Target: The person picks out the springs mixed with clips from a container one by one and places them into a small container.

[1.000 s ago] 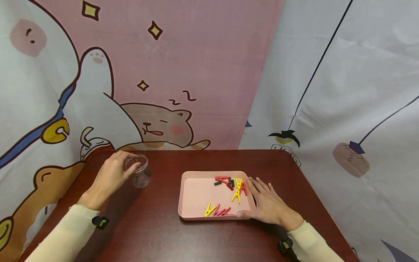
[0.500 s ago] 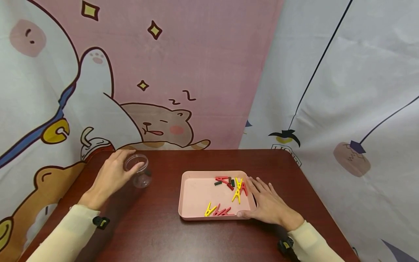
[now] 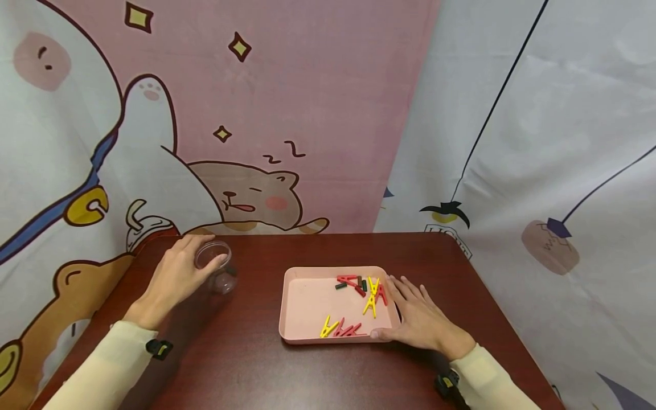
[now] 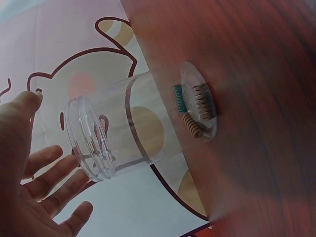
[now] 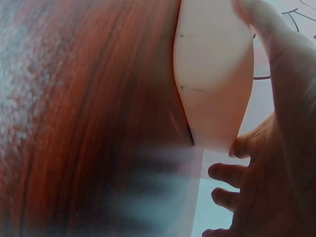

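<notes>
A clear plastic jar (image 4: pixel 140 118) stands upright at the left of the table, open at the top. Inside on its bottom lie small ridged pieces, a teal one (image 4: pixel 179 98) and brown ones (image 4: pixel 193 126). My left hand (image 3: pixel 174 276) is around the jar's rim with relaxed fingers, and the left wrist view shows its thumb standing off the rim. To the right, a pink tray (image 3: pixel 307 302) holds several red and yellow clothespins (image 3: pixel 373 287) and small dark green and brown pieces (image 3: pixel 341 286). My right hand (image 3: pixel 422 319) rests at the tray's right edge, fingers spread.
Both things stand on a dark red-brown wooden table (image 3: pixel 251 370). Behind it hangs a cartoon-printed cloth (image 3: pixel 328 114), close to the table's far edge. Bare tabletop lies between the jar and the tray.
My left thumb has shifted slightly to the right over the jar's mouth, the fingers loosening a little. Jar, tray and right hand have kept their places.
</notes>
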`<state>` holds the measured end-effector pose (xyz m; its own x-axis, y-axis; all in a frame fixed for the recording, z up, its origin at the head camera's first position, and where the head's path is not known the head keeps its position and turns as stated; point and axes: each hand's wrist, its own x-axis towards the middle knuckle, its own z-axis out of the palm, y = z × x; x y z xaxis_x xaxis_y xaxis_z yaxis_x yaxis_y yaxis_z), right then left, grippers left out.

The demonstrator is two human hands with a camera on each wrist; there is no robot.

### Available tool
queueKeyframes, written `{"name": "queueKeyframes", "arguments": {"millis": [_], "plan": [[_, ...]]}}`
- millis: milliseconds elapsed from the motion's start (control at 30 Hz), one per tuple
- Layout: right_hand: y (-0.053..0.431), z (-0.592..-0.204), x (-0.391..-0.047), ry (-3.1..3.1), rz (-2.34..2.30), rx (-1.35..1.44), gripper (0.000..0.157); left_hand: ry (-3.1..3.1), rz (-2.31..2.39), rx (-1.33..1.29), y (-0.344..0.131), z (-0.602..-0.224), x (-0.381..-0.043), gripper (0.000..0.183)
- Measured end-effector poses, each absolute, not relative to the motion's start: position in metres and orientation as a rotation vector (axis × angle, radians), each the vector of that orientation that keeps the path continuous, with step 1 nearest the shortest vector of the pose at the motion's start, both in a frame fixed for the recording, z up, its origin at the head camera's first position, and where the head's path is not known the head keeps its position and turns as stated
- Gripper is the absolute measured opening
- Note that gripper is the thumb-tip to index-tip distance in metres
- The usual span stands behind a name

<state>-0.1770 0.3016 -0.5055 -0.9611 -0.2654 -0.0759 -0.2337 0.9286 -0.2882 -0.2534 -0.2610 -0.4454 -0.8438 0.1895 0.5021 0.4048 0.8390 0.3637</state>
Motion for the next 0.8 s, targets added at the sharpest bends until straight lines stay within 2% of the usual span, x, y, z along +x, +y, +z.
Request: {"name": "queueKeyframes", "arguments": {"millis": [300,800], "plan": [[0.302,-0.507,-0.179,2.975,-0.401,-0.410,0.141,-2.445,-0.594,-0.521,-0.248,-0.443,-0.253,0.054],[0.301,-0.503,-0.178,2.971,-0.387,-0.431,0.140,-2.417,-0.494,-0.681,-0.206,-0.437,-0.246,0.057]]}}
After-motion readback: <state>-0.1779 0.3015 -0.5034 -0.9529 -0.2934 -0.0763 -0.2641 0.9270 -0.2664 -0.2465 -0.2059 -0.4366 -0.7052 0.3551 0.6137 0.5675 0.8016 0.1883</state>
